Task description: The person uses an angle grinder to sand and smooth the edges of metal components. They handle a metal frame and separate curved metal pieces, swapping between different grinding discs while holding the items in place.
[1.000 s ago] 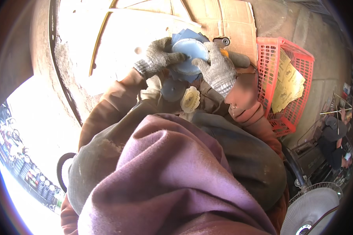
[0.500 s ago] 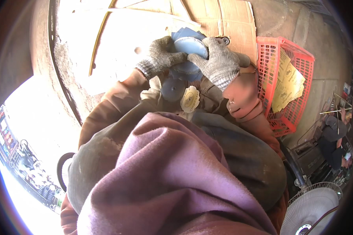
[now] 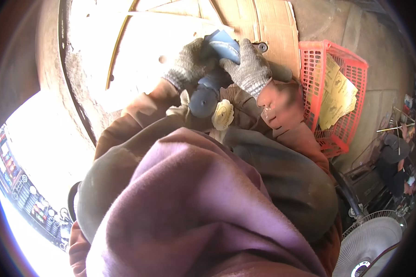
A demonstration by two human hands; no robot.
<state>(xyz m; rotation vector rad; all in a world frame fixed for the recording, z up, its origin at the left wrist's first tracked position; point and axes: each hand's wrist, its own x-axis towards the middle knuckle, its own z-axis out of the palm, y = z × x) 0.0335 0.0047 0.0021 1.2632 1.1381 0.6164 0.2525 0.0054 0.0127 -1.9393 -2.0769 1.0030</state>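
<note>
Both my hands wear grey knitted gloves. Between them is a stack of blue sheets [image 3: 225, 40] with a pale curved edge, tilted upward. My left hand [image 3: 188, 63] is closed on the left side of the stack, its fingers partly hidden. My right hand [image 3: 248, 67] grips the right side, thumb toward the middle. More blue sheet [image 3: 216, 79] shows below, between the hands. Nearer to me lie a dark grey round disc [image 3: 203, 102] and a pale yellow, scalloped round label [image 3: 223, 114], both close to my lap.
To the right stands a red plastic basket [image 3: 323, 46] holding yellow printed sheets [image 3: 339, 99]. Cardboard [image 3: 277, 23] lies beyond my hands, with a small dark ring [image 3: 263, 47] on it. A thin brass-coloured strip [image 3: 118, 46] is at left. A fan [image 3: 372, 244] and another person [image 3: 393, 159] are at right.
The blue stack has tipped up, so its round pale-rimmed face now shows as a narrow curve. My right hand has shifted slightly left and turned; the left hand has moved a little.
</note>
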